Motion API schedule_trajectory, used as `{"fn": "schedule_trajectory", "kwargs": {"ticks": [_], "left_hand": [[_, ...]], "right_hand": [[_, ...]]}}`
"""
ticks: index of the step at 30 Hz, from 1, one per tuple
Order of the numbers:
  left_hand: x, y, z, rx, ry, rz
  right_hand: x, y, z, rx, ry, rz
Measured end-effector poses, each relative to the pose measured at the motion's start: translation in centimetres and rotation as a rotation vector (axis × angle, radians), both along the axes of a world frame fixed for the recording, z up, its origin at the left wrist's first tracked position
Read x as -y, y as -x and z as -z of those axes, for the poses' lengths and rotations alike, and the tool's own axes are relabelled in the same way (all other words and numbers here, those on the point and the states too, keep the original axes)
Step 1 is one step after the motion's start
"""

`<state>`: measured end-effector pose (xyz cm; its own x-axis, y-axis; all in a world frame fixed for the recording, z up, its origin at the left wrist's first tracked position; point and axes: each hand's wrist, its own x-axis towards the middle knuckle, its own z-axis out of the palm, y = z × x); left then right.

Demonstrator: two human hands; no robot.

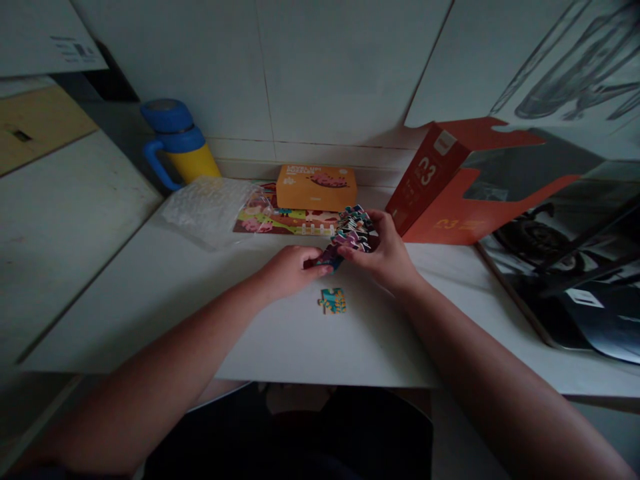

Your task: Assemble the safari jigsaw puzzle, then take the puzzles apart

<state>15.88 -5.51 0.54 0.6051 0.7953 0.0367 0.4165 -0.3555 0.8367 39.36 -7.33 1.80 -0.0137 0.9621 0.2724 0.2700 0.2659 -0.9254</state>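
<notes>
My right hand is closed around a stack of colourful jigsaw pieces, held just above the white table. My left hand pinches a dark puzzle piece at the bottom of that stack, fingers curled. A single blue and yellow puzzle piece lies flat on the table just in front of both hands. Behind the hands lies a colourful puzzle picture sheet with an orange puzzle box on it.
A crumpled clear plastic bag lies at the back left. A blue and yellow jug stands by the wall. An open red carton stands at the back right beside a large dark printed box. The table's front edge is close to my body.
</notes>
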Motion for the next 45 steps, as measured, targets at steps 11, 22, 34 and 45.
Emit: {"fn": "schedule_trajectory", "kwargs": {"ticks": [11, 22, 34, 45], "left_hand": [[-0.7, 0.3, -0.5, 0.151, 0.275, 0.064], [-1.0, 1.4, -1.8, 0.086, 0.392, 0.143], [-0.5, 1.0, -1.5, 0.221, 0.393, 0.085], [-1.2, 0.1, 0.2, 0.235, 0.264, -0.154]], "right_hand": [[0.1, 0.3, 0.0, -0.037, 0.009, -0.027], [1.2, 0.3, -0.9, 0.146, -0.213, 0.043], [0.8, -0.4, -0.7, 0.072, -0.151, -0.013], [0.9, -0.2, -1.5, -0.029, 0.017, -0.259]]}}
